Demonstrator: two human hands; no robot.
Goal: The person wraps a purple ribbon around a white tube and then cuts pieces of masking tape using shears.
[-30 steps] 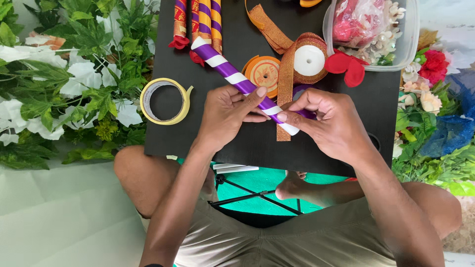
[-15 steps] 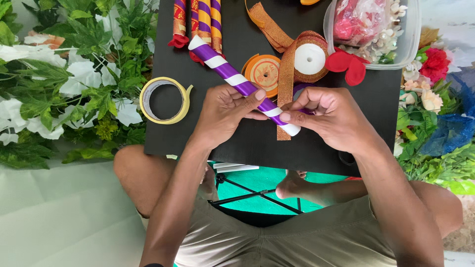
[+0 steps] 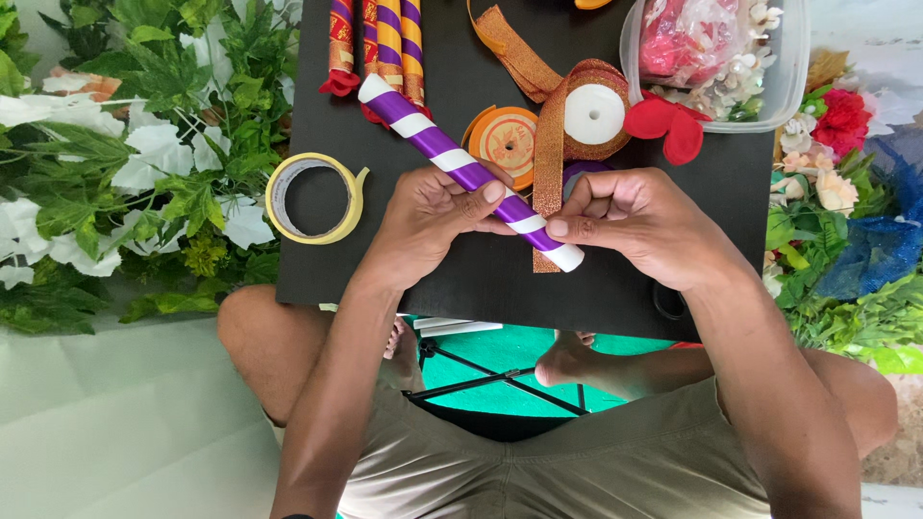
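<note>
From the head view, both hands meet over the middle of the black bench on a purple-and-white striped stick, which lies slanted — its far end toward the far edge, its near end pointing to the near right. The left hand wraps the stick's middle, its fingers curled over it and grasping. The right hand pinches the near end, fingers clenched on it close to the white tip. Just behind the hands a glittery orange ribbon runs down from its white-cored spool, passing under the stick; an orange spool lies beside it. At the left edge sits a yellow tape roll. Along the far edge lie more striped sticks in red, gold and purple, and at the far right corner stands a clear plastic tub with a red fabric petal touching it. Green leaves with white flowers border the bench's left side.
</note>
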